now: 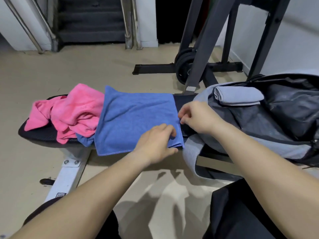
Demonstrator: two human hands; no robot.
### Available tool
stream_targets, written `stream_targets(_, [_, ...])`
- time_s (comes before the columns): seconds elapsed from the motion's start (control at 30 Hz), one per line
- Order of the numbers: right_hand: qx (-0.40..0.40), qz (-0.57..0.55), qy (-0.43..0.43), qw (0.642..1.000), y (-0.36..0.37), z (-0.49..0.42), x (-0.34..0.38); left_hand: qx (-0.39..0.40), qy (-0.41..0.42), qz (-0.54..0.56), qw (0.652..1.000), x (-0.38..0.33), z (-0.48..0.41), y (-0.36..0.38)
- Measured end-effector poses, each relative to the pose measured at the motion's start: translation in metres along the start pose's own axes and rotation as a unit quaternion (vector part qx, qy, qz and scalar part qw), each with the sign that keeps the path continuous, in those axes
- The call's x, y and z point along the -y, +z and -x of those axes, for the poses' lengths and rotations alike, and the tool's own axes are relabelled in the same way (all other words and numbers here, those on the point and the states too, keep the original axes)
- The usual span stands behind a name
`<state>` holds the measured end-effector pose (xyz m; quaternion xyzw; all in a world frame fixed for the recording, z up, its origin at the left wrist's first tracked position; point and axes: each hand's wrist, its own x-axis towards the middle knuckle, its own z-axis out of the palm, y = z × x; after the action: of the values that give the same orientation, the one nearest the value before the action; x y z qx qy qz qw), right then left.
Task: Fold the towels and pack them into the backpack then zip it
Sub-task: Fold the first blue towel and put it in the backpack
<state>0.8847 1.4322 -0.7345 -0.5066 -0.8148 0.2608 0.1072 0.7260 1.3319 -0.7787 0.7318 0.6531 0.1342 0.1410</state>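
Note:
A blue towel (pixel 131 121), folded in half, lies flat across the black bench pad (pixel 39 133). My left hand (pixel 155 144) grips its near right corner, thumb under the edge. My right hand (pixel 195 118) pinches the towel's right edge farther back. A crumpled pink towel (pixel 72 109) lies to the left, partly under the blue one. To the right, the grey and black backpack (pixel 284 118) lies open on the bench with a folded grey towel (pixel 238 96) inside its mouth.
A grey backpack strap (pixel 191 152) hangs off the bench's front edge. The white bench frame (pixel 67 176) runs down to the floor at the left. Behind stand a black rack with weight plates (pixel 186 66) and a staircase (pixel 89 21).

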Motion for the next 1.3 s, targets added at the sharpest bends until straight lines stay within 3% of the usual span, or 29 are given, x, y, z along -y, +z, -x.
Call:
stream_targets(0.17, [0.065, 0.110, -0.015, 0.992, 0.008, 0.027, -0.015, -0.030, 0.039, -0.074, 0.996, -0.004, 0.003, 0.021])
stream_targets(0.37, [0.043, 0.187, -0.051, 0.980, 0.018, 0.032, -0.021, -0.094, 0.042, -0.092, 0.990, -0.005, 0.003, 0.033])
stream_targets(0.57, [-0.047, 0.286, -0.096, 0.952, 0.037, 0.031, -0.019, -0.132, -0.010, -0.036, 0.991, 0.000, -0.004, 0.032])
stream_targets(0.83, [-0.077, 0.286, -0.089, 0.951, 0.042, 0.030, -0.019, -0.140, 0.033, -0.026, 0.989, 0.008, 0.000, 0.031])
stream_targets(1.3, [0.014, 0.164, -0.084, 0.983, 0.036, 0.028, -0.032, -0.182, 0.101, -0.045, 0.977, 0.008, 0.000, 0.042])
